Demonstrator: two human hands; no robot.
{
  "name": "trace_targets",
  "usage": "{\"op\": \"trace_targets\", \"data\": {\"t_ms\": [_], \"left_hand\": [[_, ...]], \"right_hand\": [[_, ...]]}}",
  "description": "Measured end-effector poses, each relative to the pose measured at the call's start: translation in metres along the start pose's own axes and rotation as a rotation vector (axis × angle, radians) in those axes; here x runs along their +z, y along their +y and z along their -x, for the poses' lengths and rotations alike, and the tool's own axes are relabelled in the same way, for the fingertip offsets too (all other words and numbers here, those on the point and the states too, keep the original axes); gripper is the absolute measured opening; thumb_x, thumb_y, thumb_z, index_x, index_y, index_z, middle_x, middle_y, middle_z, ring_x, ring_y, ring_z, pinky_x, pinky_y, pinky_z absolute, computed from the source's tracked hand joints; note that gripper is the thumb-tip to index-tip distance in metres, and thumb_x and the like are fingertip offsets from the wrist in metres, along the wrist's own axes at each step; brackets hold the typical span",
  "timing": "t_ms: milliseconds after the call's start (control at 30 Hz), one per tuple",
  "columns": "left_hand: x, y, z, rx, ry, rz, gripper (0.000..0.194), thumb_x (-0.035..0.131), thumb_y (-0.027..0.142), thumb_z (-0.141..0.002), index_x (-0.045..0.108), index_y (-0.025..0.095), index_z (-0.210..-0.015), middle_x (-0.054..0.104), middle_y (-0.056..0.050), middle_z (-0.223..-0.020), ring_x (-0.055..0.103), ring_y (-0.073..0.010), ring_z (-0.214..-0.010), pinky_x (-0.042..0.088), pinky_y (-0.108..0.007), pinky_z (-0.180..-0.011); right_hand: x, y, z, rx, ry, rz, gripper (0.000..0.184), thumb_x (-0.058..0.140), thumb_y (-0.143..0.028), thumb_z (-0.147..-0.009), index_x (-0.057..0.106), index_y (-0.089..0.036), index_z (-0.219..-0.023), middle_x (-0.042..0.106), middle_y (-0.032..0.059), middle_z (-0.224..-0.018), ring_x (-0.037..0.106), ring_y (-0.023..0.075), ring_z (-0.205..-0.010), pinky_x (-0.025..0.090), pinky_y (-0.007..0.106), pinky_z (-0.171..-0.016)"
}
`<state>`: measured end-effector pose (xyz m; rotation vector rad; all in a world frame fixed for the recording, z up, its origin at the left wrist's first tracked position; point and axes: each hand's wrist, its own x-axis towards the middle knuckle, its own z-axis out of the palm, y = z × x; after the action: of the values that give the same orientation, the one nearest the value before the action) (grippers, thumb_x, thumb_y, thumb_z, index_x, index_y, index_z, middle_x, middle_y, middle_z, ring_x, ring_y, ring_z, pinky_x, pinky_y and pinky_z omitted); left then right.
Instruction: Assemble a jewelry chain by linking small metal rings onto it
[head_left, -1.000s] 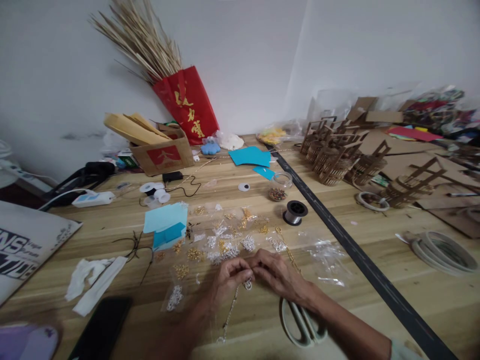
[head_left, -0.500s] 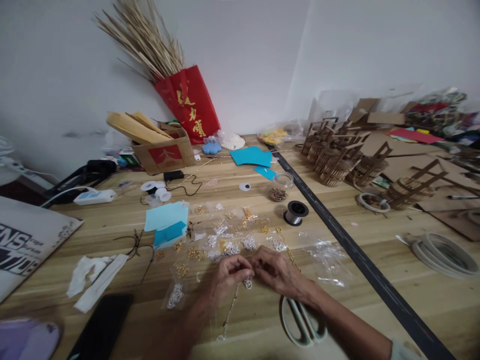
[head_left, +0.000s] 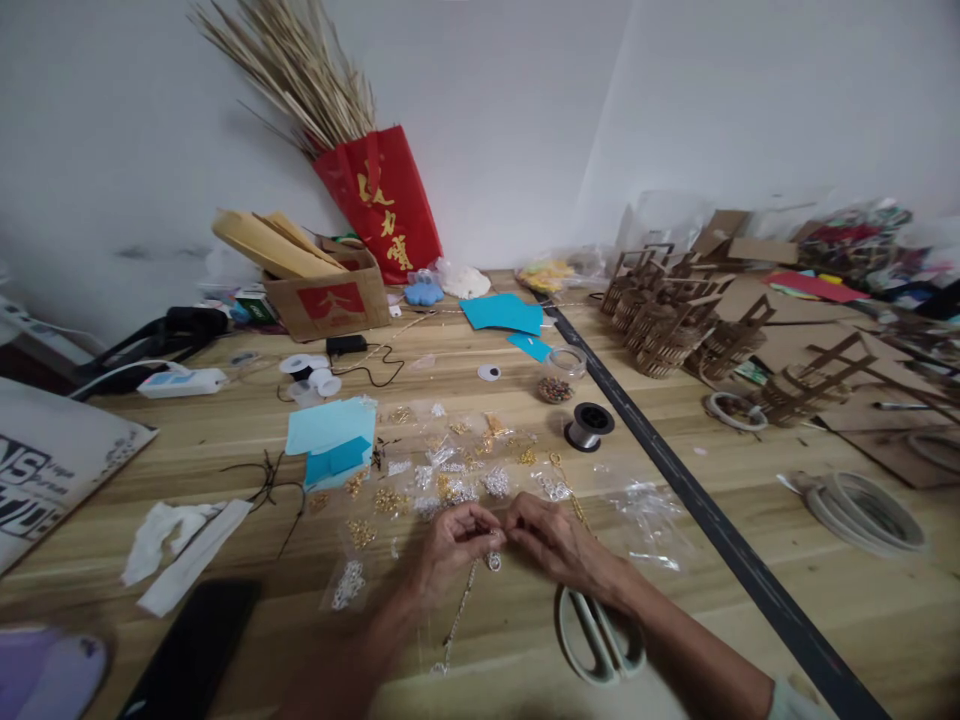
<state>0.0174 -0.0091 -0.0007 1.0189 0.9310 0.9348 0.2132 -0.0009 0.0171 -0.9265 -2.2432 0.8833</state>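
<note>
Little has moved since the earlier frames: the view has shifted slightly, while the 2 hands keep nearly the same pose over the table [head_left: 510, 650]. On my feed, the left hand [head_left: 457, 540] has thumb and forefinger pinched on the upper end of a silver chain [head_left: 461, 610], which trails down toward the near edge. A round silver piece [head_left: 493, 562] sits just below those fingertips. The right hand [head_left: 551, 540] meets them from the other side, its fingers bunched; I cannot tell whether anything is between them.

I read this as fine fingertip work at the chain's top end, so I would let the left pinch act as the clamp, firm and still, and give every small adjustment to the right. I'd keep the round piece facing up so the join stays readable, and leave the chain's tail slack and untwisted. I'd also mind the right wrist, close to the scissors [head_left: 600, 635] and the gold chain [head_left: 576, 500], since a careless sweep could snag either. Slipping is my main worry: parts this small would vanish among the packets [head_left: 495, 482] beyond.
</note>
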Motion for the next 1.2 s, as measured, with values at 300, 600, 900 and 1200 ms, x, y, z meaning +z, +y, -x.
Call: {"op": "trace_targets", "data": {"t_ms": [300, 600, 900, 1200], "left_hand": [[-0.0019, 0.0011, 0.0023, 0.034, -0.021, -0.058, 0.022, 0.08, 0.031, -0.063, 0.068, 0.013, -0.067, 0.065, -0.002, -0.063, 0.057, -0.0124, -0.06, 0.044, -0.024, -0.06], [-0.0033, -0.0024, 0.0006, 0.014, -0.03, -0.032, 0.022, 0.081, 0.03, -0.062, 0.068, 0.013, -0.069, 0.067, -0.002, -0.067, 0.058, -0.0127, -0.063, 0.044, -0.023, -0.06], [-0.0032, -0.004, -0.0003, 0.029, -0.042, -0.039, 0.024, 0.08, 0.032, -0.063, 0.066, 0.013, -0.067, 0.065, -0.001, -0.064, 0.056, -0.0119, -0.06, 0.043, -0.023, -0.059], [-0.0025, -0.0006, 0.0021, 0.021, -0.054, -0.046, 0.024, 0.08, 0.033, -0.064, 0.067, 0.014, -0.068, 0.066, -0.003, -0.065, 0.057, -0.0127, -0.061, 0.043, -0.024, -0.06]], "right_hand": [[0.0009, -0.0017, -0.0017, -0.005, -0.006, 0.018, 0.011, 0.046, -0.019, -0.096, 0.051, -0.02, -0.086, 0.055, 0.0006, -0.08, 0.053, 0.0137, -0.071, 0.04, 0.023, -0.066], [-0.0007, -0.0041, -0.0026, 0.014, -0.01, -0.002, 0.012, 0.047, -0.018, -0.096, 0.052, -0.019, -0.085, 0.057, 0.001, -0.081, 0.054, 0.0137, -0.072, 0.041, 0.023, -0.066], [-0.0026, -0.0046, -0.0015, 0.018, -0.036, 0.015, 0.012, 0.046, -0.018, -0.096, 0.052, -0.019, -0.086, 0.056, 0.001, -0.081, 0.054, 0.0135, -0.071, 0.041, 0.024, -0.066], [-0.0042, -0.0058, -0.0025, 0.027, -0.054, 0.037, 0.016, 0.043, -0.02, -0.098, 0.054, -0.019, -0.086, 0.055, 0.0022, -0.083, 0.054, 0.0148, -0.073, 0.042, 0.025, -0.066]]}}
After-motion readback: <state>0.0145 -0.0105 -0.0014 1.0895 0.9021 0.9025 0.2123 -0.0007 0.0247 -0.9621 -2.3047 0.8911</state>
